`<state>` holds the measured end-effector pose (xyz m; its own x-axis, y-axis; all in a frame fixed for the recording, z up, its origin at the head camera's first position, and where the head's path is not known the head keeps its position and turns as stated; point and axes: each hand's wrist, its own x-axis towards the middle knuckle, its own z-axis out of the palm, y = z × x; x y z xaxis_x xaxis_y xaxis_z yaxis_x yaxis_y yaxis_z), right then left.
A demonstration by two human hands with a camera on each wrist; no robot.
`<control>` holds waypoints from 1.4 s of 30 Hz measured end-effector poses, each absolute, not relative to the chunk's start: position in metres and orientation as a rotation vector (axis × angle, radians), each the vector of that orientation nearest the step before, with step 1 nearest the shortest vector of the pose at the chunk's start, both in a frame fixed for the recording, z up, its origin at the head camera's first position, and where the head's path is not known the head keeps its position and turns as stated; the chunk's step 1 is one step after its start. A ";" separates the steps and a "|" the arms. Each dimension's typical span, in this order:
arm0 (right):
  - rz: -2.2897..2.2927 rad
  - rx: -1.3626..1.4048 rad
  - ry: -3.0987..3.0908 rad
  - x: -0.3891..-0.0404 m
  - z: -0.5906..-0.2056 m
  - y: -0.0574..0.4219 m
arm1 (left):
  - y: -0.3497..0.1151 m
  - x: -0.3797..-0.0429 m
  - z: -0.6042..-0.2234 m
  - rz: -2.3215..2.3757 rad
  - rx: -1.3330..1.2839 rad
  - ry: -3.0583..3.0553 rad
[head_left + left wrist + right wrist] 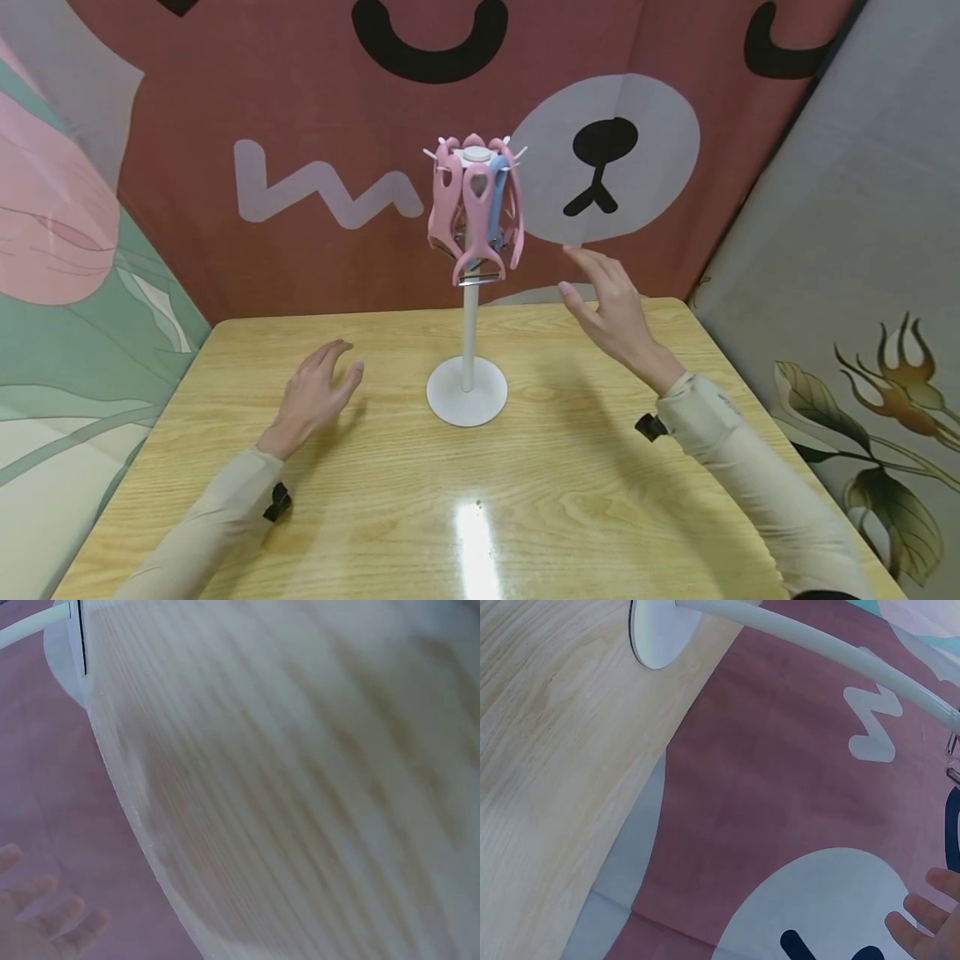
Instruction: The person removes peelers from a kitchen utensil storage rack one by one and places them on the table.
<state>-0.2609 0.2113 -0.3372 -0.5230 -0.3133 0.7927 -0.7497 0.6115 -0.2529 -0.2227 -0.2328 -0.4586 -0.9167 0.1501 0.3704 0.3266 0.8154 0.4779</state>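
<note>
A white stand [467, 392] with a round base and upright pole stands on the table. Around its top hang several pink peelers [477, 208] and a blue one [497, 200], handles up and blades down. My right hand [617, 312] is raised to the right of the peelers, fingers apart and holding nothing. Over the table left of the base, my left hand [313, 398] has relaxed fingers and holds nothing. The right wrist view catches fingertips [922, 922] at its lower right corner, with the pole [840, 652] crossing above. Left fingertips [67, 919] show in the left wrist view.
The wooden table [375, 483] has a bright light reflection near its front. Behind it hangs a red cloth [315, 267] with a cartoon face. Patterned cloths close in the left and right sides [825, 250].
</note>
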 end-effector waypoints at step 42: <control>0.854 0.884 -1.939 -0.259 -0.307 0.181 | -0.204 -0.225 -0.461 -1.011 -0.387 -2.668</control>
